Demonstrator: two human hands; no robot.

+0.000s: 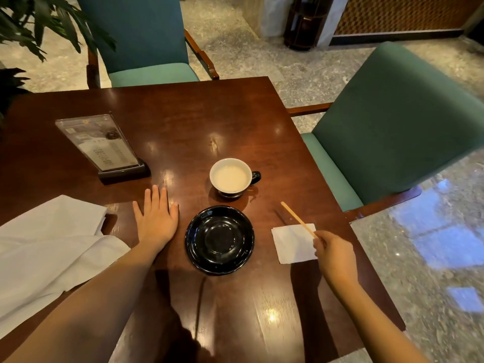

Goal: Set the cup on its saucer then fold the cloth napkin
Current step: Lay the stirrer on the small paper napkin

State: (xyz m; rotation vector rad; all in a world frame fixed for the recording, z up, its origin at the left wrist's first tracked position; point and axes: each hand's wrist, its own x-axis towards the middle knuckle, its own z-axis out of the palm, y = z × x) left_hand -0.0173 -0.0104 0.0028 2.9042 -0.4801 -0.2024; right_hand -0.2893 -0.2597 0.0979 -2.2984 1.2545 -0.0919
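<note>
A cup (230, 176), white inside with a black outside and handle to the right, stands on the wooden table (183, 121) holding a pale drink. Just in front of it lies the empty black saucer (220, 239). A large white cloth napkin (49, 247) lies rumpled at the left edge. My left hand (155, 216) rests flat on the table, fingers apart, between the napkin and the saucer. My right hand (334, 255) pinches a thin wooden stir stick (298, 218) that points up and left, over a small white paper napkin (293, 243).
A clear menu stand (104, 145) on a dark base stands at the back left. Green upholstered chairs (146, 38) stand behind the table and to its right (392, 121). Plant leaves (39, 24) hang at the upper left. The table's right edge runs close to my right hand.
</note>
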